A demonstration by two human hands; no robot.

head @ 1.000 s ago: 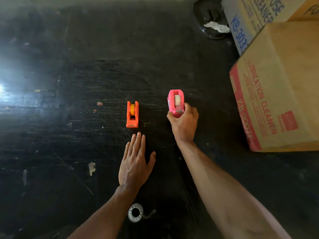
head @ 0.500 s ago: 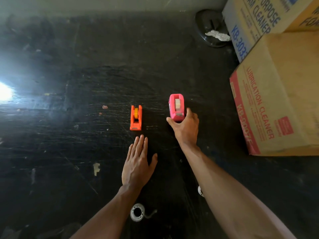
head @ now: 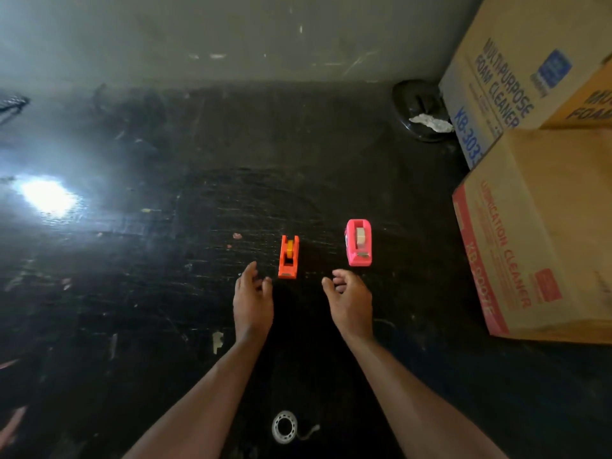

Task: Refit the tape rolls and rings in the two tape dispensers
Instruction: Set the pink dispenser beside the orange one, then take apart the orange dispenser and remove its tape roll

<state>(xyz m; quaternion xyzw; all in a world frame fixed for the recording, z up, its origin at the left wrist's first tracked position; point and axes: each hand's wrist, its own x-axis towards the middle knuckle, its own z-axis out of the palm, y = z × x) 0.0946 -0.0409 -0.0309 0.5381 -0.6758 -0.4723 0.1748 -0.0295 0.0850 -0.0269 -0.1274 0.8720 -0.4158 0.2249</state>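
Two tape dispensers stand side by side on the black table (head: 165, 293). The small orange dispenser (head: 288, 257) holds a yellow-orange roll. To its right, the larger pink dispenser (head: 359, 242) carries a pale tape roll. My left hand (head: 252, 301) hovers just left of and below the orange one, fingers loosely curled and empty. Just below the pink dispenser is my right hand (head: 351, 301), fingers apart, touching nothing. A clear tape roll (head: 284, 426) with a loose tail lies near the table's front edge between my forearms.
Cardboard cartons (head: 543, 233) are stacked at the right, close to the pink dispenser. A black round object with crumpled white paper (head: 422, 111) sits at the back right. A grey wall bounds the far edge. Bright glare covers the table's left.
My right hand let go of the pink dispenser, which now stands on the table, and drew back. My left hand lifted off the table and curled its fingers. The camera tilted up.
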